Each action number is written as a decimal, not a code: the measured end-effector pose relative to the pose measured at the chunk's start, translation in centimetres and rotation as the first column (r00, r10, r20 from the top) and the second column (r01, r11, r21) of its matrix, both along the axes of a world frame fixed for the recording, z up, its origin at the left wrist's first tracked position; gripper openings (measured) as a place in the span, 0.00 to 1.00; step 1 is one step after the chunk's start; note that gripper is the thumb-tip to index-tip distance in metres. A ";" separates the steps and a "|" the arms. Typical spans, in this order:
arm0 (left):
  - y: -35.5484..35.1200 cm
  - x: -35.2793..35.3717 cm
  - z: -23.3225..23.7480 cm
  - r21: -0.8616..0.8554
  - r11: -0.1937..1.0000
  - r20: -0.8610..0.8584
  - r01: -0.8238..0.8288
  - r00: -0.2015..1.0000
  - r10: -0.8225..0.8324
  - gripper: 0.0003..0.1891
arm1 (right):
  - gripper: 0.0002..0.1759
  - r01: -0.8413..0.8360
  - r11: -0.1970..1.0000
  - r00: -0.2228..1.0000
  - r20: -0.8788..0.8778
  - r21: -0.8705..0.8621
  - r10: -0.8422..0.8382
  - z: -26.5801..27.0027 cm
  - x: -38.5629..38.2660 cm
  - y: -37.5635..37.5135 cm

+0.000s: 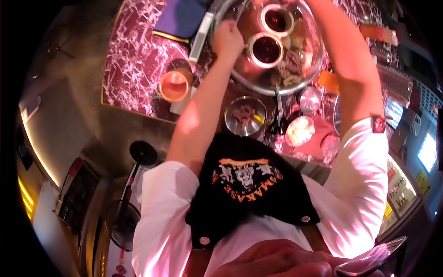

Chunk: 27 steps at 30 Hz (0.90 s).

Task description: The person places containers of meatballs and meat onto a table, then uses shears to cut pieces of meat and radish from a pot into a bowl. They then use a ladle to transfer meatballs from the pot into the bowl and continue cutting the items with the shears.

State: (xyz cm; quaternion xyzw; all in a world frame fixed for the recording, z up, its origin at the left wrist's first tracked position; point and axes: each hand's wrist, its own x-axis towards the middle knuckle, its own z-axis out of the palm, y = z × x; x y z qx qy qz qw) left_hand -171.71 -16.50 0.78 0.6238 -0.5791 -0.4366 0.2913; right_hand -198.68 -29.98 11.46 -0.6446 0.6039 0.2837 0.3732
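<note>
My left hand (pixel 228 40) is at the left rim of a large round metal pan (pixel 258 87), its fingers curled closed. A thin metal piece shows just beyond the fingers, but I cannot make out what they grip. My right arm reaches over the pan's right side; my right hand (pixel 295 2) is mostly cut off by the top edge, its fingers hidden. Two round cups of dark liquid, a near one (pixel 266 50) and a far one (pixel 278 20), sit in the pan. Beside them lie pieces of food (pixel 293 64), some like meat.
Scissors (pixel 279 104) lie against the pan's near rim. Nearby stand a metal bowl (pixel 244 131) with meat pieces, a small metal cup (pixel 309 100) and a dish of whitish food (pixel 300 131). An orange cup (pixel 174 87) and a dark blue folder (pixel 179 18) are on the left.
</note>
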 end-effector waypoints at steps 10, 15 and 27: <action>1.9 1.9 0.7 0.093 0.991 0.076 0.094 0.992 -0.101 0.13 | 0.26 -0.072 0.904 0.990 -0.142 -0.422 0.012 0.4 -0.2 7.3; 1.6 0.1 -0.8 0.221 0.974 -0.144 0.056 0.989 -0.025 0.14 | 0.25 -0.015 0.888 0.997 -0.076 -0.460 -0.023 1.0 -0.7 9.9; 10.2 7.5 0.7 0.382 0.924 -0.467 0.022 0.867 0.172 0.10 | 0.27 -0.117 0.874 0.993 -0.081 -0.472 0.090 6.5 5.6 13.1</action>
